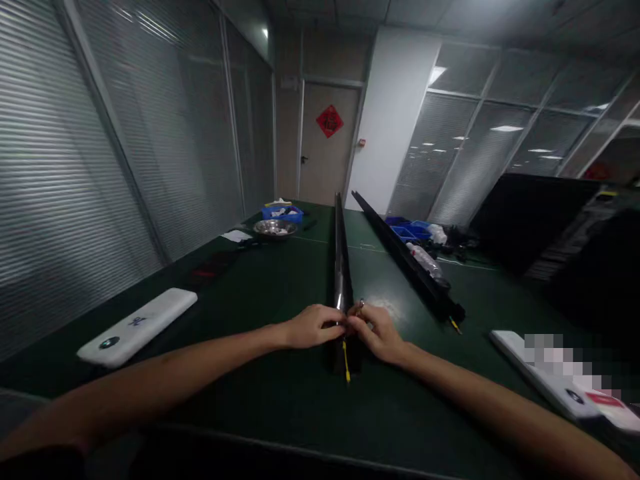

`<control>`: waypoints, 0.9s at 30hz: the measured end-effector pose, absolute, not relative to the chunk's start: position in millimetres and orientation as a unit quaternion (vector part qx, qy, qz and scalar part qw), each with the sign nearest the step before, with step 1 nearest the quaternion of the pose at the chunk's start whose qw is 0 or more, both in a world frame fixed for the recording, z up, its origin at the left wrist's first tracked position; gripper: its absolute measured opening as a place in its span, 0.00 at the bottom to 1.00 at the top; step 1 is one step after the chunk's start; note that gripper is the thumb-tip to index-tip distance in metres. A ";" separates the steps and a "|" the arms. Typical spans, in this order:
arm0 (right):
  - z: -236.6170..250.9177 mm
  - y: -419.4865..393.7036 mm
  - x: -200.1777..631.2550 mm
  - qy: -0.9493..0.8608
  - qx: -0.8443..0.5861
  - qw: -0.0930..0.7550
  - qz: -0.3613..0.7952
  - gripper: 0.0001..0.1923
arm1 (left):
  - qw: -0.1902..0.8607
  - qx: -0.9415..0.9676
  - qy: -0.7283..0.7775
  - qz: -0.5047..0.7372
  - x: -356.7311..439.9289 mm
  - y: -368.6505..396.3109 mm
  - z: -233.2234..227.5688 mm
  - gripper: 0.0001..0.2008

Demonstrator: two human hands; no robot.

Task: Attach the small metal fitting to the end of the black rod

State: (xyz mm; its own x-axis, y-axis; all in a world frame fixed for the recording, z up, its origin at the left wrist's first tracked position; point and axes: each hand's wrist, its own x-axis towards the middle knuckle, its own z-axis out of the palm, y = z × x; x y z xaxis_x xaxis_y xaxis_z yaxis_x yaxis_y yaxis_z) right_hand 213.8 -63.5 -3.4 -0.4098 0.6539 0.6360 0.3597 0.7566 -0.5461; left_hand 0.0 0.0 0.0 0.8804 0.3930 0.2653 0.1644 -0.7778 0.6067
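Observation:
A long black bar [341,260] lies lengthwise on the green table, its near end between my hands. From that end a short yellow cable [347,363] hangs toward me. My left hand [315,327] grips the bar's left side near the end, thumb and fingers curled around it. On the right side, my right hand [375,330] has its thumb and fingers pinched together at the bar's end. A ring-like metal glint shows at the right index finger. What the right fingertips pinch is too small to make out.
A second long black bar [400,250] with a yellow cable tip lies to the right. White boxes [140,327] flank both sides. Farther back are a metal bowl [275,229], a blue tray [283,213], blue bins [413,231] and a plastic-wrapped roll [425,260].

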 end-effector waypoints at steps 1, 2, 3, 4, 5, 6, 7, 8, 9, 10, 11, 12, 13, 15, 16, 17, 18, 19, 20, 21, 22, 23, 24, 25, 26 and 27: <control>-3.0 -62.8 214.0 -0.823 -0.313 0.445 0.163 0.15 | 0.297 0.923 0.152 0.191 0.7 -0.4 0.1 0.13; -2.8 -62.1 214.2 -0.823 -0.317 0.443 0.162 0.15 | 0.297 0.923 0.152 0.191 1.2 -0.8 0.3 0.13; -2.7 -61.5 214.5 -0.823 -0.321 0.441 0.161 0.16 | 0.296 0.923 0.153 0.190 1.6 -1.2 0.6 0.13; -2.9 -60.9 214.8 -0.823 -0.324 0.439 0.160 0.16 | 0.296 0.924 0.154 0.189 1.8 -1.6 1.0 0.13; -3.3 -60.5 215.1 -0.823 -0.326 0.437 0.160 0.17 | 0.295 0.924 0.154 0.188 1.8 -1.9 1.5 0.13; -3.9 -60.0 215.5 -0.824 -0.327 0.435 0.160 0.17 | 0.293 0.924 0.155 0.188 1.7 -2.3 2.2 0.13; -4.7 -59.6 215.8 -0.824 -0.327 0.433 0.159 0.18 | 0.292 0.925 0.156 0.188 1.5 -2.7 2.9 0.13; -5.3 -59.2 216.1 -0.825 -0.327 0.433 0.158 0.18 | 0.289 0.925 0.158 0.188 1.3 -3.0 3.6 0.13; -5.9 -58.8 216.3 -0.825 -0.327 0.433 0.158 0.18 | 0.288 0.925 0.159 0.188 1.1 -3.3 4.4 0.13; -6.3 -58.3 216.4 -0.825 -0.327 0.433 0.158 0.18 | 0.287 0.926 0.161 0.186 0.9 -3.6 5.1 0.13; -6.4 -57.9 216.4 -0.825 -0.326 0.433 0.160 0.17 | 0.288 0.926 0.162 0.184 0.8 -3.9 5.7 0.13; -6.3 -57.6 216.4 -0.825 -0.325 0.434 0.161 0.17 | 0.290 0.925 0.163 0.182 0.7 -4.2 6.2 0.12; -6.0 -57.3 216.3 -0.825 -0.324 0.434 0.161 0.17 | 0.293 0.925 0.164 0.181 0.6 -4.5 6.5 0.12; -4.9 -57.2 216.0 -0.826 -0.322 0.434 0.158 0.17 | 0.296 0.923 0.167 0.180 0.6 -5.1 6.7 0.12; -4.4 -57.4 215.8 -0.827 -0.320 0.434 0.157 0.16 | 0.296 0.922 0.170 0.181 0.6 -5.3 6.6 0.12; -3.8 -57.7 215.6 -0.829 -0.319 0.433 0.155 0.16 | 0.296 0.922 0.171 0.181 0.6 -5.5 6.5 0.11; -3.4 -58.1 215.4 -0.829 -0.317 0.433 0.155 0.16 | 0.295 0.922 0.172 0.182 0.6 -5.6 6.4 0.11; -3.1 -58.5 215.2 -0.830 -0.316 0.433 0.155 0.15 | 0.293 0.923 0.173 0.182 0.6 -5.6 6.2 0.11; -3.0 -58.8 215.0 -0.830 -0.315 0.432 0.156 0.15 | 0.291 0.924 0.172 0.182 0.7 -5.5 6.1 0.11; -3.0 -59.1 214.8 -0.831 -0.315 0.432 0.156 0.15 | 0.289 0.925 0.170 0.182 0.7 -5.4 6.0 0.11; -3.2 -59.2 214.8 -0.830 -0.316 0.432 0.156 0.15 | 0.287 0.925 0.168 0.182 0.8 -5.2 5.9 0.11; -3.4 -59.3 214.7 -0.829 -0.317 0.432 0.156 0.15 | 0.285 0.926 0.167 0.184 0.8 -5.0 5.9 0.11; -3.6 -59.2 214.8 -0.828 -0.319 0.433 0.156 0.15 | 0.284 0.926 0.165 0.185 0.9 -4.9 5.9 0.10; -3.8 -59.1 214.8 -0.828 -0.320 0.434 0.158 0.16 | 0.284 0.926 0.165 0.186 1.0 -4.8 5.8 0.10; -3.9 -59.0 214.9 -0.827 -0.320 0.434 0.160 0.16 | 0.284 0.926 0.165 0.186 1.1 -4.7 5.7 0.10; -3.8 -58.9 215.0 -0.827 -0.321 0.433 0.162 0.16 | 0.283 0.926 0.165 0.186 1.1 -4.7 5.6 0.10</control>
